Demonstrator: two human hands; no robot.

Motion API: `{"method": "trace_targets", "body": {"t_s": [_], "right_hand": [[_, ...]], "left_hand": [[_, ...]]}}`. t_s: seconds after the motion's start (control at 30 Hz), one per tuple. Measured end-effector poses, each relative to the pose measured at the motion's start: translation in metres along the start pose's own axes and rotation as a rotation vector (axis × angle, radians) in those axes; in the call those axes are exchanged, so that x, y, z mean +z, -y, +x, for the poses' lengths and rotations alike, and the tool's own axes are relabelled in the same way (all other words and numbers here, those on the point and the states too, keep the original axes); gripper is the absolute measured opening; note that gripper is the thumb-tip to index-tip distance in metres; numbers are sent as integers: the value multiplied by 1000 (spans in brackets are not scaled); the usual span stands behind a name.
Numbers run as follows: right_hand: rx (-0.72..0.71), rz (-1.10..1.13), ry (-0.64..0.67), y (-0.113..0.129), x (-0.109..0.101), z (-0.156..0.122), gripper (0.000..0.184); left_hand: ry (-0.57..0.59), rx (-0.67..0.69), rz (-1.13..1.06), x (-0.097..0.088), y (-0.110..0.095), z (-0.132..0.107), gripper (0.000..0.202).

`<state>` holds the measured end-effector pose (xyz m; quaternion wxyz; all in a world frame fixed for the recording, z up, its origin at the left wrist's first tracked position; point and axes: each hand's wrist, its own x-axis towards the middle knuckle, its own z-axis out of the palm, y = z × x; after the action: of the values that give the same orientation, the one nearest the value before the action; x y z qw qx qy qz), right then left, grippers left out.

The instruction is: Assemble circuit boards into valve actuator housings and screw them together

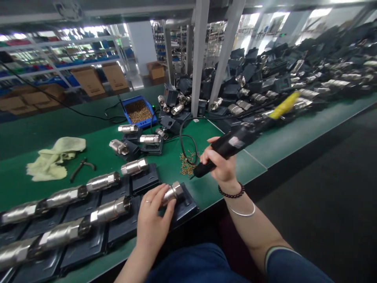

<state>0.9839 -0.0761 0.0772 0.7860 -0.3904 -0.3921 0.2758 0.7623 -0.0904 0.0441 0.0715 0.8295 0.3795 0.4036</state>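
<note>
My left hand (156, 214) is closed around a shiny metal fitting (176, 190) mounted on a dark box-shaped housing (187, 204) near the bench's front edge. In my right hand (219, 161) is a black electric screwdriver (232, 143), tilted, its thin bit pointing down and left toward the bench. A yellow piece (284, 106) shows at the tool's far end. Beneath the tool lies a loose pile of small brass-coloured screws (187, 164). Two rows of similar housings with metal fittings (110, 210) stretch to the left of my left hand.
A blue tray (141, 125) of small brass-coloured pieces stands at the back. Left lie a pale yellow cloth (54, 159) and pliers (82, 167). A black cable (181, 137) loops near the screws. Grey posts (200, 59) rise behind, with heaped housings (253, 82) to the right.
</note>
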Motion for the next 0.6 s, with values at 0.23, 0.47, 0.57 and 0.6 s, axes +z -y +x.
{"method": "trace_targets", "body": {"t_s": [0.23, 0.47, 0.57, 0.6], "right_hand": [[20, -60, -16, -24, 1, -5, 23], [-3, 171, -30, 41, 8, -2, 21], [-45, 185, -8, 78, 8, -7, 21], [-52, 168, 6, 88, 7, -10, 22]], "left_hand": [[19, 5, -26, 9, 3, -5, 26], [-67, 36, 60, 2, -6, -4, 23], [-119, 66, 77, -1, -19, -2, 17], [-116, 71, 69, -2, -23, 0, 16]]}}
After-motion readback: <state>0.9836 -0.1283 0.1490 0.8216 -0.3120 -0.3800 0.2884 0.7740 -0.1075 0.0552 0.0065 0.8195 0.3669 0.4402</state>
